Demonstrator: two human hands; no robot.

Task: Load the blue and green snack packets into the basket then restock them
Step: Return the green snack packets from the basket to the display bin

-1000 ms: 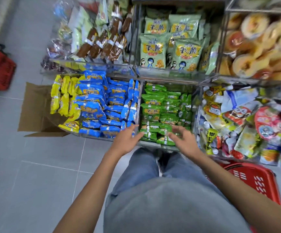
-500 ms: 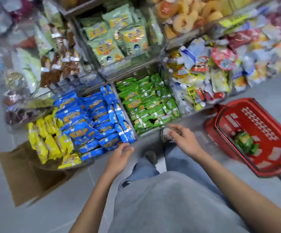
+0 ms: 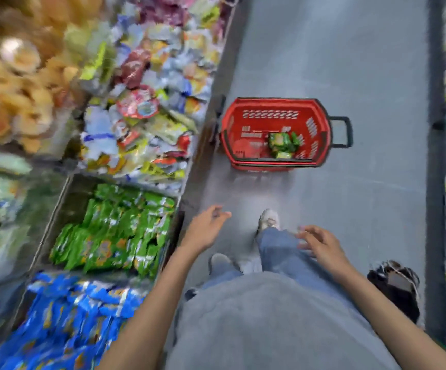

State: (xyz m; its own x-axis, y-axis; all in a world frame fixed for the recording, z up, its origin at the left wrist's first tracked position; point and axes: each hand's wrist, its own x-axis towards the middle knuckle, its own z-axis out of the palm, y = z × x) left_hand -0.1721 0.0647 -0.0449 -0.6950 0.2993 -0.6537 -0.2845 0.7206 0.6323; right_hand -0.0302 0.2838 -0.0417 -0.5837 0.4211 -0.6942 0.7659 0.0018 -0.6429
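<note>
Motion blur smears the whole view. Print on the green packets [image 3: 115,231] at 9 o'clock and blue packets [image 3: 64,316] at 7 o'clock is illegible; the bottom edge cuts the blue heap. The pile [image 3: 281,144] inside the basket [image 3: 272,101] at 1 o'clock is too small to count. Dark object [image 3: 395,287] at 4 o'clock: unidentifiable.

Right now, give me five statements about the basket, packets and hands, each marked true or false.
1. The red plastic basket holds green snack packets. True.
2. Blue snack packets lie in that basket. False: the visible ones lie in a shelf bin.
3. The left hand holds a packet. False: it holds nothing.
4. The right hand is empty. True.
5. The basket stands on a shelf. False: it stands on the grey floor.
</note>
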